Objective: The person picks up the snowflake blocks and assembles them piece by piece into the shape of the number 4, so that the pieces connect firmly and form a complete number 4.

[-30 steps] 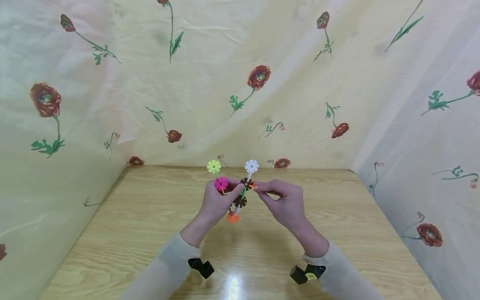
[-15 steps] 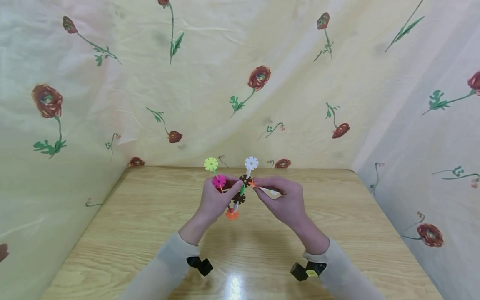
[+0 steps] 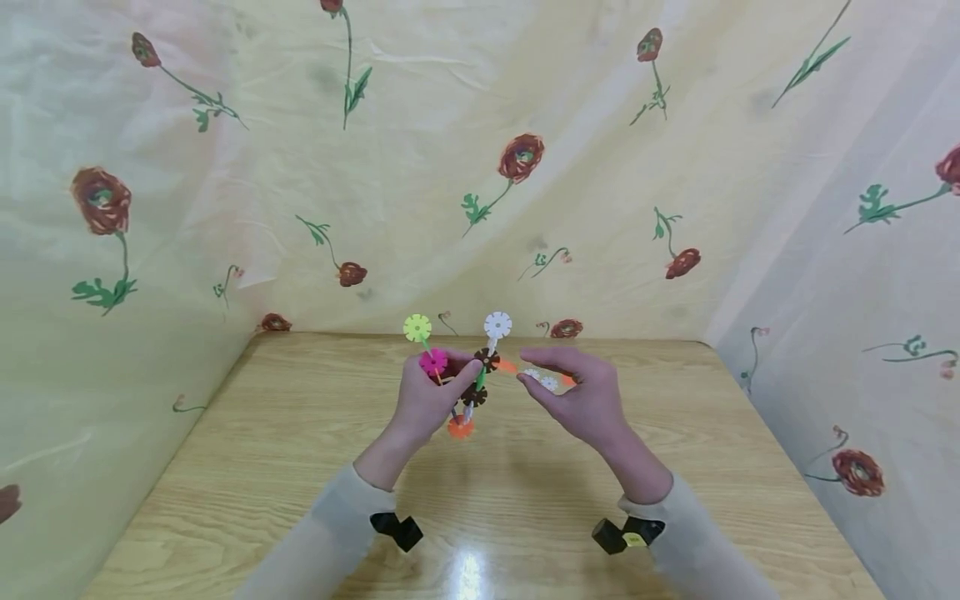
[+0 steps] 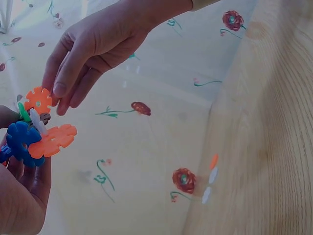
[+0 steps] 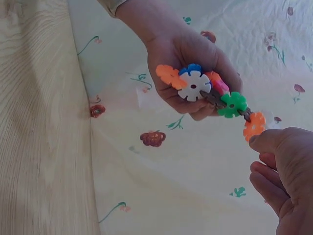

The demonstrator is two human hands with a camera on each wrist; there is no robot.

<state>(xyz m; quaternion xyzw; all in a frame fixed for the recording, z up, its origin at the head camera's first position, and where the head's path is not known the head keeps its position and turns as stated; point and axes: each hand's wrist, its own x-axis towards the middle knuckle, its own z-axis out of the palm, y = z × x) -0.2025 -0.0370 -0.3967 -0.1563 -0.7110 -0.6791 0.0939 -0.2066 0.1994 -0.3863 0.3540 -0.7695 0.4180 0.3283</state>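
Note:
My left hand (image 3: 431, 396) grips a linked build of toothed plastic flower discs between thumb and fingers. A yellow-green disc (image 3: 417, 327) and a white disc (image 3: 498, 325) stick up from it, with a pink disc (image 3: 433, 362) and brown discs (image 3: 486, 361) below. The lowest orange disc (image 3: 461, 427) hangs under the hand; a blue disc (image 4: 23, 142) shows in the left wrist view. At the build's right side sits another orange disc (image 5: 254, 126). Just right of that disc is my right hand (image 3: 581, 392), thumb and fingers spread apart, holding nothing visible.
Loose white discs (image 3: 549, 383) and an orange disc (image 3: 570, 380) lie on the wooden table (image 3: 300, 467) behind my right hand, partly hidden by it. A flower-patterned cloth (image 3: 420, 208) hangs at the back and both sides.
My right thumb and fingers have parted from the right-hand orange disc, and that hand has moved right. The disc stays on the build, which has shifted slightly left with my left hand.

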